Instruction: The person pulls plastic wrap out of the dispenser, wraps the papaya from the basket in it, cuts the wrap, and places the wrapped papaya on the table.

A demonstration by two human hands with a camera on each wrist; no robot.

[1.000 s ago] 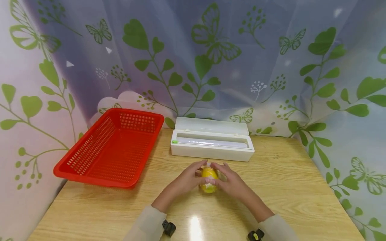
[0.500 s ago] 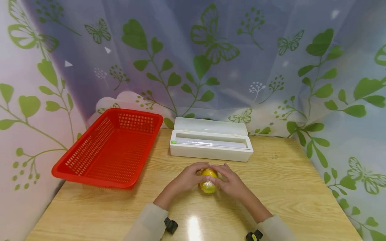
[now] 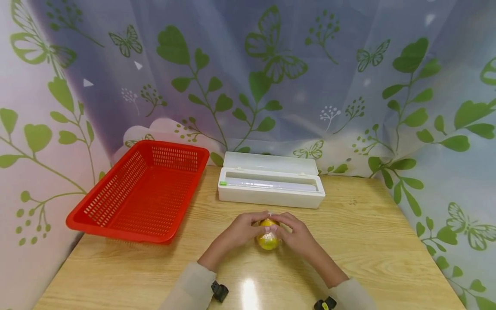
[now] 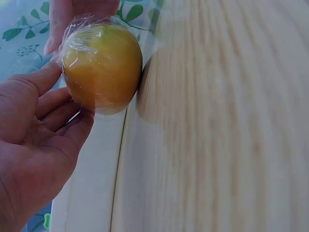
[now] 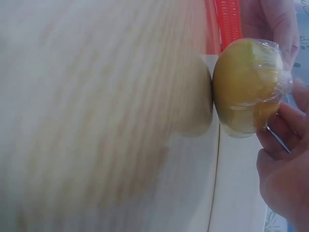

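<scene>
A round yellow-orange fruit [image 3: 268,242] wrapped in clear cling film rests on the wooden table between both hands. From its left side my left hand [image 3: 243,230] holds it with curled fingers, and my right hand [image 3: 296,232] does the same from the right. Thumbs and fingertips meet near the top, where the film [image 4: 77,36] is bunched up. In the left wrist view the left fingers [image 4: 54,107] curl beside the fruit's upper part. The right wrist view has the right hand [image 5: 289,164] close against the wrapped fruit [image 5: 241,87]. Fingers partly hide its top.
Behind the hands stands a white box [image 3: 271,201], lid raised, with a roll of cling film [image 3: 271,184] inside and a green slider at its left end. A red plastic basket [image 3: 120,232] sits at the left. A patterned curtain [image 3: 232,64] encloses the table [image 3: 368,245].
The fingertips have drawn closer together over the fruit's top, and the thumbs have shifted slightly on the film. The fruit stays in place; box and basket have not moved.
</scene>
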